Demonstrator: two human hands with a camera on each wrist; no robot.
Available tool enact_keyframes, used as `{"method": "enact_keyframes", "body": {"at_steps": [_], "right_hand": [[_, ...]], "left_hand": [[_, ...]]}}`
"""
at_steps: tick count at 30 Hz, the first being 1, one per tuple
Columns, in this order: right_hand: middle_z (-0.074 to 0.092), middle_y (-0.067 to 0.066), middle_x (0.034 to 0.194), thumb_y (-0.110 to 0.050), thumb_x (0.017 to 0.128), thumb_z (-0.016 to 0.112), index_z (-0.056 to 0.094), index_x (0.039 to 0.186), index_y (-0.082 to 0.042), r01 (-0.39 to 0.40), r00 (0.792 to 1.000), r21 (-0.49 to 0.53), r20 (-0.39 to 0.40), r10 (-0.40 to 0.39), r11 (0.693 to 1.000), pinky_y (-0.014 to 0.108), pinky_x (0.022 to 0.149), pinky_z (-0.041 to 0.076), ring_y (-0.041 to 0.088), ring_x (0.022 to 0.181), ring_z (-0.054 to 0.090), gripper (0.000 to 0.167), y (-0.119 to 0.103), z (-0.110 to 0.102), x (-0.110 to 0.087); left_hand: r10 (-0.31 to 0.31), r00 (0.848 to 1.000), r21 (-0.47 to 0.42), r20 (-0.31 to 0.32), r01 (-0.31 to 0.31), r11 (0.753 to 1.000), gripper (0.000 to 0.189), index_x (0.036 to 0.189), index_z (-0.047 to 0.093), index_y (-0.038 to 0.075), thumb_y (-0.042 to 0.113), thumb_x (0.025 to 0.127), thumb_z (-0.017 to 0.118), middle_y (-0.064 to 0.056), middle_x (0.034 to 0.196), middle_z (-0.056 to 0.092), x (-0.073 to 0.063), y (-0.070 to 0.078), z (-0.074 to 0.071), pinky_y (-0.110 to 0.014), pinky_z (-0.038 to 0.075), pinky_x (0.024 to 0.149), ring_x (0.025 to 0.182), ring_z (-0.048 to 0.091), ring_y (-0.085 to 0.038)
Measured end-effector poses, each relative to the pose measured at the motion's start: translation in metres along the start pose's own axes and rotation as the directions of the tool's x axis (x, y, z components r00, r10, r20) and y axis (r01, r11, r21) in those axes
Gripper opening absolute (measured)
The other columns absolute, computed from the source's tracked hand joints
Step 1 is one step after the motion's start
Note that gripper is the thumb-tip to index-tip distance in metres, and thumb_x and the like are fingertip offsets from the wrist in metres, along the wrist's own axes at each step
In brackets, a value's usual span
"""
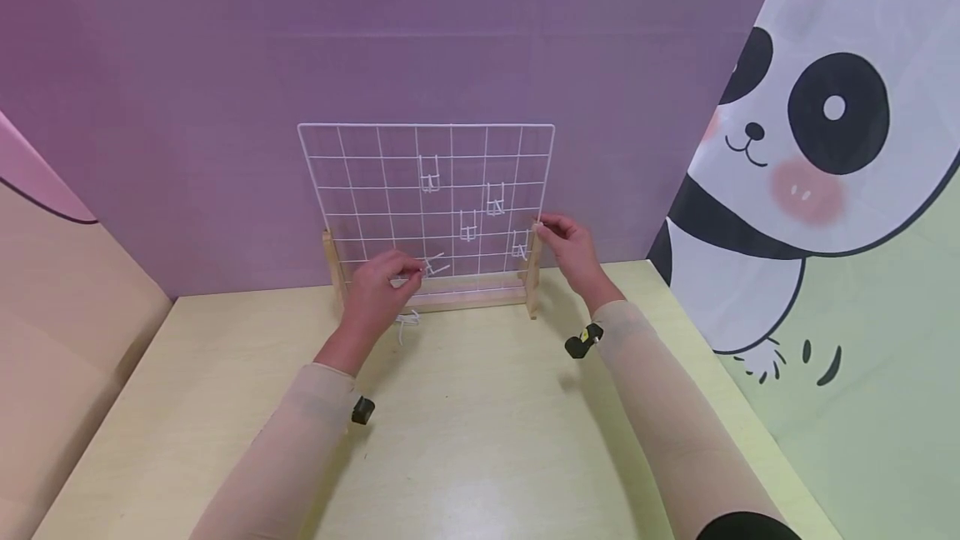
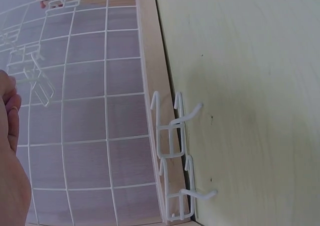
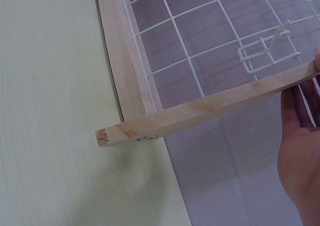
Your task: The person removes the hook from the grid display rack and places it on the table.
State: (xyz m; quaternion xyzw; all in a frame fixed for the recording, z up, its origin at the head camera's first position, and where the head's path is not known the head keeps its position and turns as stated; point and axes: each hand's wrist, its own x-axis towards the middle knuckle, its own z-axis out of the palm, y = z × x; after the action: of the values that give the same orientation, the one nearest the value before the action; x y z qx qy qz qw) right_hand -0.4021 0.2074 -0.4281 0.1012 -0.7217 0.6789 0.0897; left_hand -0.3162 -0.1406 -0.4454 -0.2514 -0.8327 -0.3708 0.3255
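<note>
A white wire grid panel [image 1: 427, 124] stands upright in a wooden frame at the back of the table. My left hand [image 1: 378, 290] is before its lower middle, thumb and fingertips pinching a white wire hook [image 1: 435, 265]. In the left wrist view that hook [image 2: 40, 83] overlaps the grid, its held end hidden by the fingers. My right hand [image 1: 573, 252] grips the upper part of the frame's right wooden post [image 1: 533, 273]. Several hooks hang on the grid, among them an upper hook [image 1: 430, 182] and a hook near the right post [image 3: 270, 53].
Two loose white hooks [image 2: 170, 136] lie side by side along the frame's bottom wooden bar [image 2: 156, 61], left of centre. Behind the grid rises a purple wall [image 1: 427, 73]. A panda-printed wall [image 1: 750, 290] borders the pale wooden table [image 1: 480, 432] on the right.
</note>
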Motion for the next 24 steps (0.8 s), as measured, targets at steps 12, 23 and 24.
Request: {"method": "enact_keyframes", "body": {"at_steps": [12, 23, 24], "right_hand": [[0.076, -0.003, 0.119, -0.013, 0.109, 0.073, 0.070, 0.138, 0.007, 0.004, 1.000, 0.006, 0.000, -0.004, 1.000, 0.025, 0.105, 0.054, 0.010, 0.112, 0.066, 0.036, 0.000, 0.000, 0.000], [0.077, 0.002, 0.122, -0.013, 0.109, 0.072, 0.071, 0.136, 0.007, 0.021, 1.000, -0.007, 0.005, -0.021, 1.000, 0.025, 0.103, 0.054, 0.010, 0.112, 0.066, 0.033, 0.001, 0.001, 0.000], [0.077, -0.001, 0.120, -0.012, 0.109, 0.072, 0.071, 0.136, 0.006, 0.020, 1.000, -0.006, 0.003, -0.020, 1.000, 0.025, 0.103, 0.054, 0.010, 0.112, 0.066, 0.033, 0.001, 0.001, 0.000]], "left_hand": [[0.021, 0.995, 0.109, 0.094, -0.031, 0.994, 0.012, 0.105, 0.083, 0.005, 0.000, 0.095, 0.085, -0.008, 0.102, 0.079, -0.008, -0.008, 0.004, -0.045, 0.066, 0.084, 0.093, 0.076, -0.027], [-0.068, 0.974, 0.121, 0.218, 0.042, 0.992, 0.009, 0.107, 0.083, 0.007, 0.005, 0.098, 0.083, -0.005, 0.103, 0.077, -0.016, -0.012, 0.007, -0.047, 0.065, 0.089, 0.097, 0.076, -0.027], [-0.074, 0.971, 0.119, 0.225, 0.048, 0.992, 0.009, 0.107, 0.083, 0.007, 0.005, 0.098, 0.083, -0.005, 0.103, 0.077, -0.017, -0.012, 0.007, -0.047, 0.065, 0.089, 0.098, 0.076, -0.027]]}}
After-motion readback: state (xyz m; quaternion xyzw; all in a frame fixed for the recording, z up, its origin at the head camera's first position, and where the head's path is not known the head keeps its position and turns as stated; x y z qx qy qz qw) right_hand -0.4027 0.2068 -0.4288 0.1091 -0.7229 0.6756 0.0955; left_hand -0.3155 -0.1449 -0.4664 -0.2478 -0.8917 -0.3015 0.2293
